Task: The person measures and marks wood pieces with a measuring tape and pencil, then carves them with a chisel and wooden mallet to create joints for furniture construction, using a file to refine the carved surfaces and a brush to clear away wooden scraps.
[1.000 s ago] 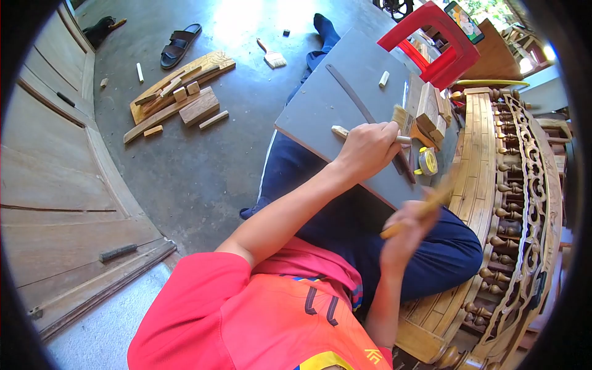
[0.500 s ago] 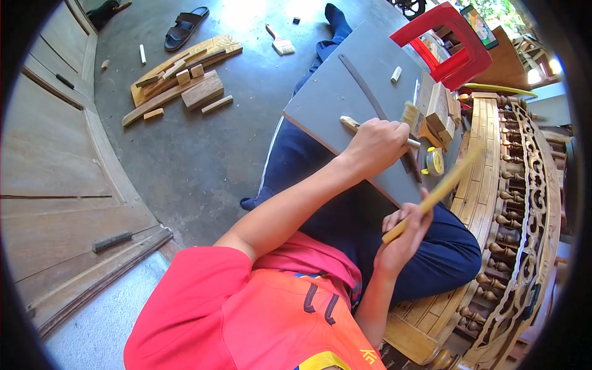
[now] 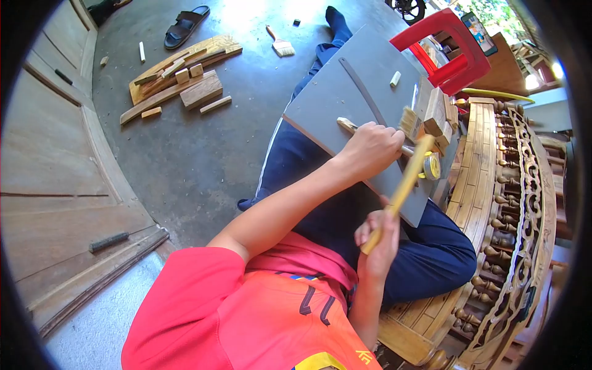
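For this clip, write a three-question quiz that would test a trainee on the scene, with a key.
1. Which hand holds the yellow stick?
2. True or false: the sandal lies on the floor.
3. The left hand is: a) spread flat on the floor; b) closed, over the grey board; c) raised overhead.

Key: 1. The right hand. 2. True. 3. b.

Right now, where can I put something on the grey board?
Try the mostly bare patch between the upper-left edge of the grey board and the dark strip. It's crowded around the left hand, brush, wooden blocks and tape measure.
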### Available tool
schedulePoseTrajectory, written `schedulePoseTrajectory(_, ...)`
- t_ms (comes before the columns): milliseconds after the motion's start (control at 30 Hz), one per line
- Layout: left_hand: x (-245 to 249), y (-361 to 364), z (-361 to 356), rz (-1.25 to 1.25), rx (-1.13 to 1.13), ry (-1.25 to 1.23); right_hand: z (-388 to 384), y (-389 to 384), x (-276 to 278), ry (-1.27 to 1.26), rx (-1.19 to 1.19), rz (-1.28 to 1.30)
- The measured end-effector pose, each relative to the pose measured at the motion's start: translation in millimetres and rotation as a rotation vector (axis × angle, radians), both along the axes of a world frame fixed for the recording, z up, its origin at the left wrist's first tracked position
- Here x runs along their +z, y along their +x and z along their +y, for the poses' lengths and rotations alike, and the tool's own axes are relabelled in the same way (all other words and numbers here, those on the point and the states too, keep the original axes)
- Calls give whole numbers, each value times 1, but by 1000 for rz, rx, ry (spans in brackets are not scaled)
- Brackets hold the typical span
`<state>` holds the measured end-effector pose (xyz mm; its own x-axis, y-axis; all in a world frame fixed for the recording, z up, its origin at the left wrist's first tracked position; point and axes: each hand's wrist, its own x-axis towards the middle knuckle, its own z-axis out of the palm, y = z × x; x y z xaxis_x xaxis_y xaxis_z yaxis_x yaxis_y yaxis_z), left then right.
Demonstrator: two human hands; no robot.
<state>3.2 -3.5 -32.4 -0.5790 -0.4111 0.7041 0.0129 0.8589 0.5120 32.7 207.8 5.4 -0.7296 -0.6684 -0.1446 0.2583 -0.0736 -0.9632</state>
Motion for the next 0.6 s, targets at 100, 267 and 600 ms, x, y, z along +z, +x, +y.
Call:
schedulePoseTrajectory(100,-1,-1,2,10,31,-10,-7,6,-4,-108,-175,55)
schedulePoseTrajectory(267,-3,-1,-1,-46,18,-26,2,6,0,73,70,-107)
schedulePoseTrajectory(600,-8,0,-3,-81,53,-74,-2,8,7,-65,-37,-73)
